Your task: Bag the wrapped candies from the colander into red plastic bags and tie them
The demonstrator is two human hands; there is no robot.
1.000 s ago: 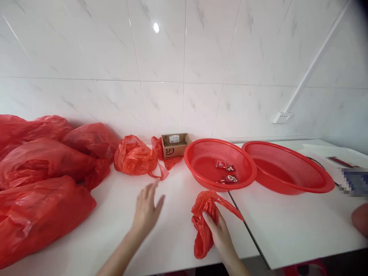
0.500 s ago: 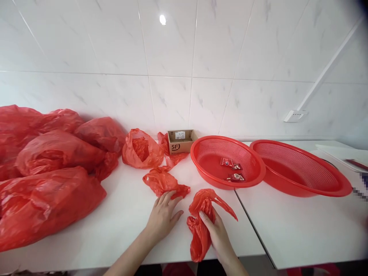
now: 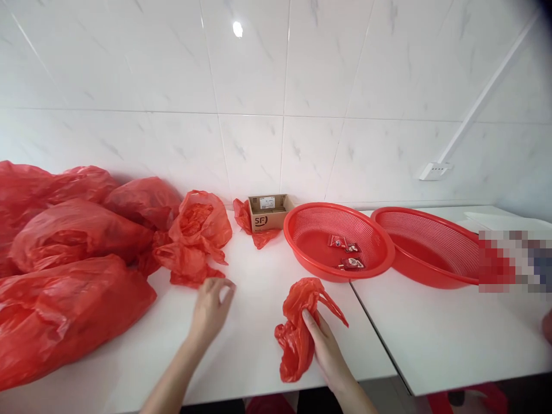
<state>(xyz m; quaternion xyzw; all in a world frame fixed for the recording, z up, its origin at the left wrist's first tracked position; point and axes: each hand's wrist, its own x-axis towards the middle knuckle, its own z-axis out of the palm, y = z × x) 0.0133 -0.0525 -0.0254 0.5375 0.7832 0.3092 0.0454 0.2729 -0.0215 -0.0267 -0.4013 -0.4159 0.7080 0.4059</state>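
Observation:
My right hand (image 3: 325, 348) is closed round a crumpled red plastic bag (image 3: 297, 339) above the front of the white table. Near the edge of another loose red bag (image 3: 185, 264) is my left hand (image 3: 210, 307), its fingers curled with thumb and forefinger close together; whether it pinches the bag's edge is hard to tell. Behind that loose bag, and touching it, stands a bunched red bag (image 3: 202, 221). A round red basket (image 3: 306, 261) holds several small wrapped packets (image 3: 351, 263).
Large filled red bags (image 3: 73, 316) cover the table's left side. A small cardboard box (image 3: 269, 221) stands by the wall with a red bag (image 3: 242, 214) beside it. A second red basket (image 3: 425, 276) is at the right. Part of a person (image 3: 547, 326) shows at the right edge.
My left hand and the loose red bag near it have moved left, up against the bunched bag. My right hand still holds its bag. A blurred patch now covers the right basket's end.

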